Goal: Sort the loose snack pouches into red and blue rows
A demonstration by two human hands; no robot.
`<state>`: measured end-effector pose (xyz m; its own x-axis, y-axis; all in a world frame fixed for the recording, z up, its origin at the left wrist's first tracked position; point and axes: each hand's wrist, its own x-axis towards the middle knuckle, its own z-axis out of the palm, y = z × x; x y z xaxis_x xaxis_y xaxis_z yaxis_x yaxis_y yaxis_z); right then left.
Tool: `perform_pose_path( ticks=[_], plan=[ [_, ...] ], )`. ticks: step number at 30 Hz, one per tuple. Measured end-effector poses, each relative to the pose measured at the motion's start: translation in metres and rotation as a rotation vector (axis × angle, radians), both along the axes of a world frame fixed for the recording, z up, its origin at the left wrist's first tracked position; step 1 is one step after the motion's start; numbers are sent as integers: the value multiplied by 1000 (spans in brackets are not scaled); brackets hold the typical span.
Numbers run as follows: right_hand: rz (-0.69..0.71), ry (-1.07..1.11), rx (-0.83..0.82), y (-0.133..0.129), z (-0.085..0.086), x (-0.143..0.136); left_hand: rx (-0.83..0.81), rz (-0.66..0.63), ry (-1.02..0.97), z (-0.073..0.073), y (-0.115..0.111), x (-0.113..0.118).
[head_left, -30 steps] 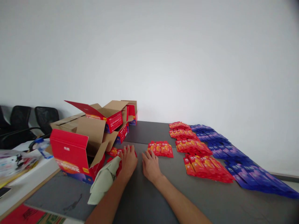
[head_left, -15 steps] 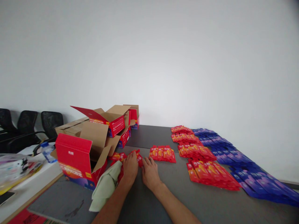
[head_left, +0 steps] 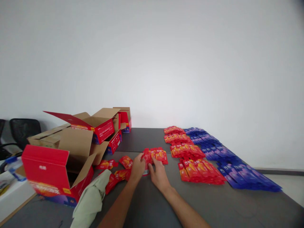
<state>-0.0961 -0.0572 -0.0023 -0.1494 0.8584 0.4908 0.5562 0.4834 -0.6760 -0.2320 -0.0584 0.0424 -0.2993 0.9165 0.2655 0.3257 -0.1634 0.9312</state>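
Observation:
A red sachet (head_left: 146, 155) is pinched at its left edge by my left hand (head_left: 137, 168), beside a short row of red sachets (head_left: 161, 155) on the dark table. My right hand (head_left: 158, 173) touches near the sachet's right side, its fingers apart. Several loose red sachets (head_left: 122, 174) lie left of my left hand. A pale green cloth (head_left: 91, 199) rests in front of the open red box (head_left: 47, 174). On the right, fanned rows of red sachets (head_left: 201, 171) lie beside rows of blue sachets (head_left: 247, 175).
More open red boxes (head_left: 104, 129) stand at the back left near a brown carton (head_left: 48, 136). A plastic bottle (head_left: 16, 167) and a black chair (head_left: 25, 129) are at the far left. A white wall (head_left: 152, 63) rises behind the table (head_left: 147, 202).
The view has turned right. My hands have moved from the loose sachets to the short row, and a red sachet now lies at its left end in my left hand.

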Motion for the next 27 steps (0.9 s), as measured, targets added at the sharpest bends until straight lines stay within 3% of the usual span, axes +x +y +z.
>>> perform_pose_path(
  ticks=[4,9,13,20,27],
  plan=[
    [-17,107,-29,3,2,17,4,-97,-177,-17,10,17],
    [-1,273,-127,5,3,27,30,-132,-156,-33,20,27],
    [20,339,-180,4,5,30,-16,-212,-253,-40,22,30],
    [98,470,-240,-2,7,29,-108,-257,-593,-40,14,31],
    [128,542,-319,-4,6,29,-76,-201,-400,-34,7,32]
  ],
)
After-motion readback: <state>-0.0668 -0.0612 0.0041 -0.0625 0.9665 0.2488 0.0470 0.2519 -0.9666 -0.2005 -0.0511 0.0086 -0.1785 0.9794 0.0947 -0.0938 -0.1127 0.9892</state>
